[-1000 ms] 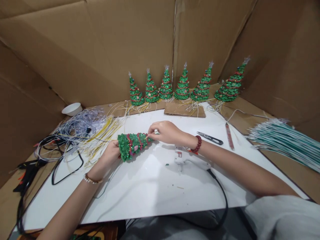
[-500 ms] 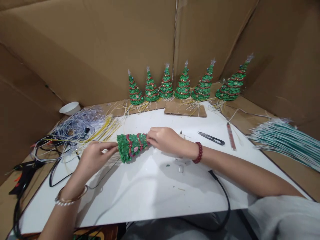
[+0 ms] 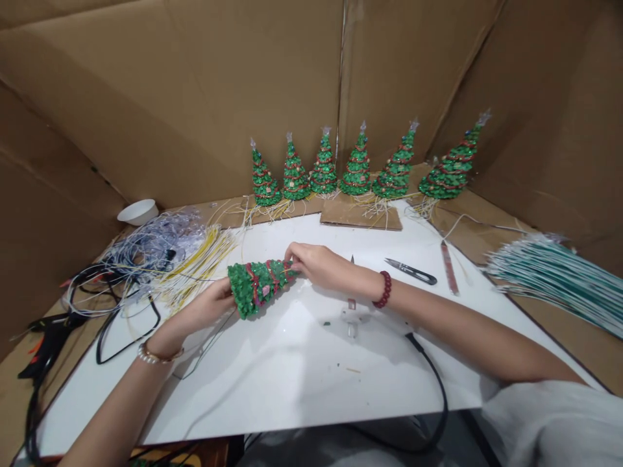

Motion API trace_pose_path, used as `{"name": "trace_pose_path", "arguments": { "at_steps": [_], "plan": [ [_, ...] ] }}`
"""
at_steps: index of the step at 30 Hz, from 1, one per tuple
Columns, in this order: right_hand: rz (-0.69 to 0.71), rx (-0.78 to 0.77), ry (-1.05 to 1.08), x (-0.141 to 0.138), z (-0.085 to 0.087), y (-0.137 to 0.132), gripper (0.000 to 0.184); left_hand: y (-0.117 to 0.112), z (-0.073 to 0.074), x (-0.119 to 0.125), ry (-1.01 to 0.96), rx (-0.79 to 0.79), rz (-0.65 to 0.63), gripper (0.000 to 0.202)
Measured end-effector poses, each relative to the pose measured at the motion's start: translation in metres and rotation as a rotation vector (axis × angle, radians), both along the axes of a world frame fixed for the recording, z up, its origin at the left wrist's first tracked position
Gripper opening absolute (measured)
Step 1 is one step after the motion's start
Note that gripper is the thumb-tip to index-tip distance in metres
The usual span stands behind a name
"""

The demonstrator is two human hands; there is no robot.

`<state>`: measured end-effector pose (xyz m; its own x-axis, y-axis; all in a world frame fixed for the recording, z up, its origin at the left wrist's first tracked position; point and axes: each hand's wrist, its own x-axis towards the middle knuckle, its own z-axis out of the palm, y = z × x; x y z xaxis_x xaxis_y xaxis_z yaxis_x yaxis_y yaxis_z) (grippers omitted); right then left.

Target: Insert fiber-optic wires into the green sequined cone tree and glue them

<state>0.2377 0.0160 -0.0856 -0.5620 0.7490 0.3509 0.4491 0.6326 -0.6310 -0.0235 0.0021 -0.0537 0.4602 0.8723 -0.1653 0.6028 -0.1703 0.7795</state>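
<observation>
A small green glittery Christmas tree [image 3: 260, 285] with red garland lies on its side above the white table, tip to the right. My left hand [image 3: 209, 303] grips it at the wide base, with the fingertips hidden inside or behind the base. Near the tip, my right hand [image 3: 316, 264] is closed in a pinch on a thin yellow wire [image 3: 288, 268] that runs along the tree. A thin dark green wire [image 3: 207, 347] trails below the left hand.
Several finished trees [image 3: 357, 165] stand along the back on cardboard. Loose wires [image 3: 195, 259] and a white bowl [image 3: 139, 212] lie left, beside a black glue gun [image 3: 48, 347]. Thread snips [image 3: 411, 270], a red stick [image 3: 450, 269] and bundled green-white wires [image 3: 559, 279] lie right.
My left hand has moved right, its fingers going from a pinch beside the base to inside or behind it. My right hand has shifted slightly at the tip, exposing more of it.
</observation>
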Motion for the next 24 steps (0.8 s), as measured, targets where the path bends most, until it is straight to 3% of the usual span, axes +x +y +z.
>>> {"name": "trace_pose_path", "arguments": {
  "at_steps": [3, 7, 11, 14, 19, 24],
  "plan": [
    [-0.011, -0.029, -0.025, -0.002, 0.007, -0.002, 0.012, -0.004, 0.000, 0.005, -0.032, -0.025, -0.021, 0.023],
    [-0.035, 0.073, -0.070, -0.006, 0.009, -0.004, 0.007, -0.009, -0.003, 0.009, 0.000, -0.066, 0.028, 0.027],
    [-0.058, 0.006, -0.002, -0.010, 0.007, -0.004, 0.004, -0.005, -0.010, 0.010, -0.034, 0.014, 0.074, 0.023],
    [-0.109, -0.016, -0.014, -0.009, 0.009, -0.004, 0.010, 0.000, -0.014, 0.014, -0.125, 0.060, -0.002, 0.029],
    [-0.239, -0.038, -0.227, -0.007, 0.013, -0.003, 0.026, -0.001, -0.014, 0.030, -0.280, -0.106, -0.046, 0.044],
    [-0.225, -0.053, -0.194, -0.006, 0.014, -0.001, 0.024, -0.007, -0.012, 0.038, -0.386, -0.215, 0.002, 0.046]
  ]
}}
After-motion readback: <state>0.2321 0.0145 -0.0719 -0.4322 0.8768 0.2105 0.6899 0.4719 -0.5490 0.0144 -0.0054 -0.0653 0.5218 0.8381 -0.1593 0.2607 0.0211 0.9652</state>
